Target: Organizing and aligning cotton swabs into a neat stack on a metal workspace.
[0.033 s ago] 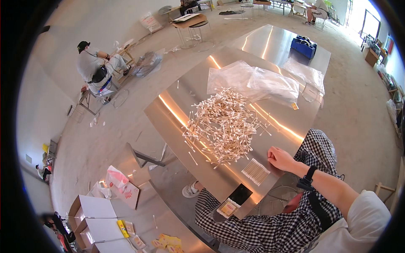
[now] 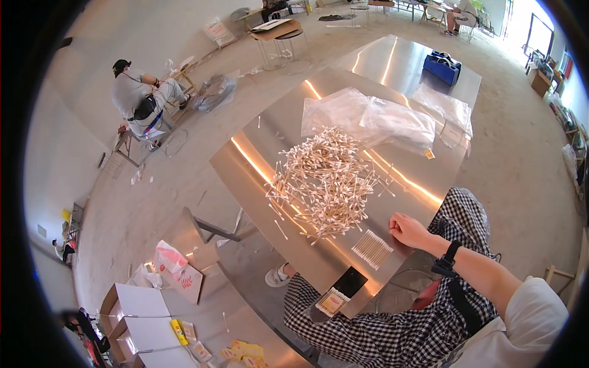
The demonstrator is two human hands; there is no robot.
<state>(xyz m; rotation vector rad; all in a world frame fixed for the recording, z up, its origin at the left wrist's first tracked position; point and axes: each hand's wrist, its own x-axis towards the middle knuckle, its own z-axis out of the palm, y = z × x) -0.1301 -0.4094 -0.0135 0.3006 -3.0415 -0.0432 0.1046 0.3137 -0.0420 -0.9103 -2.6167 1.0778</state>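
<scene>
Bare table leaves a lane from the right hand up toward the bags, with the swab pile blocking its left side.

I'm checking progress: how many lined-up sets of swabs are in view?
2: a row beside the right hand, and a yellow-labelled set at the table's near corner. Others may be hidden.

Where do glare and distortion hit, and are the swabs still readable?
Head view: bright streaks of glare cross the metal table; the doorway at upper right is blown out; the fisheye bows straight edges, with black corners. Same head view: the swab pile and neat swab row remain readable.
</scene>
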